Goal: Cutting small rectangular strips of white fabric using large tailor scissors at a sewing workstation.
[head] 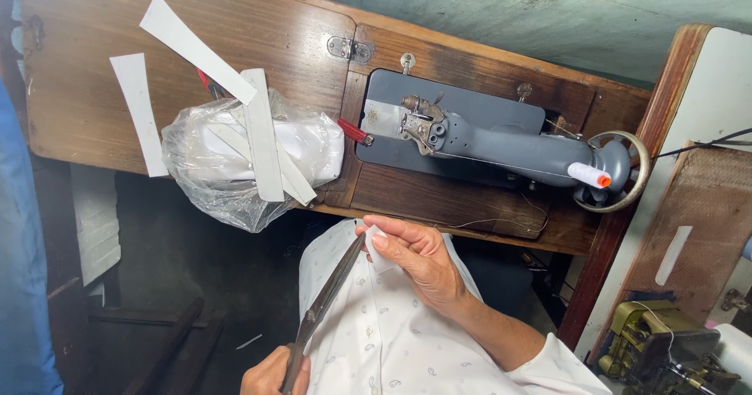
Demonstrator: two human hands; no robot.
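My left hand (266,375) is at the bottom edge, closed on the handles of long dark scissors (329,293). Their blades point up and to the right. My right hand (415,262) reaches in from the right and pinches a small white strip of fabric (381,258) just at the blade tips, over my white patterned shirt (376,340). The strip is mostly hidden by my fingers.
A grey sewing machine (501,140) with a handwheel (627,172) and a white thread spool (587,174) sits in a wooden table (86,97). White strips (141,113) and a clear plastic bag of white pieces (235,160) lie on its left leaf. Another machine (666,348) stands lower right.
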